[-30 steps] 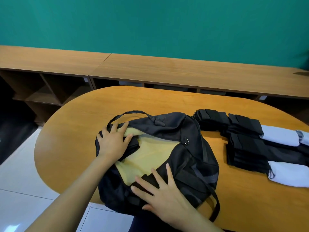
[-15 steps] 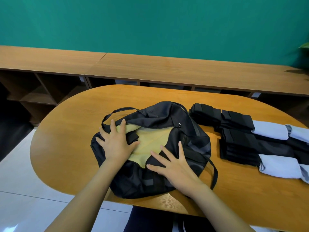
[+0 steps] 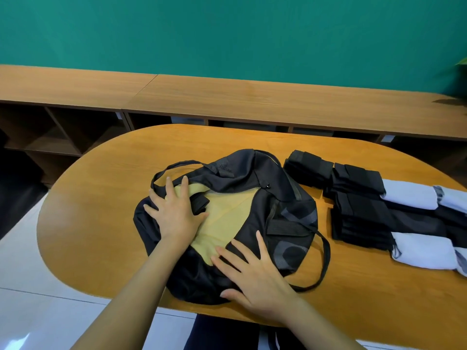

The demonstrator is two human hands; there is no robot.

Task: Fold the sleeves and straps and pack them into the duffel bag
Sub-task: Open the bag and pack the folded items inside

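A black duffel bag (image 3: 255, 173) with yellow lining (image 3: 222, 218) lies open and flattened on the wooden table (image 3: 101, 198). My left hand (image 3: 174, 213) lies flat with spread fingers on the bag's left side, partly over the lining and a black strap piece (image 3: 201, 202). Flat on the bag's near edge rests my right hand (image 3: 255, 276), fingers straight. To the right of the bag sit stacks of folded black straps (image 3: 358, 198), with white sleeves (image 3: 409, 198) beyond them. A carry handle (image 3: 326, 258) loops out on the bag's right.
Behind the table runs a long wooden shelf unit (image 3: 252, 102) against a green wall. White floor tiles (image 3: 25, 299) show to the left, past the table's rounded end. A plant leaf (image 3: 462, 61) peeks in at the far right.
My right hand slid back from the bag's middle toward its near edge. The left hand stayed on the bag's left side. The bag's opening has narrowed slightly.
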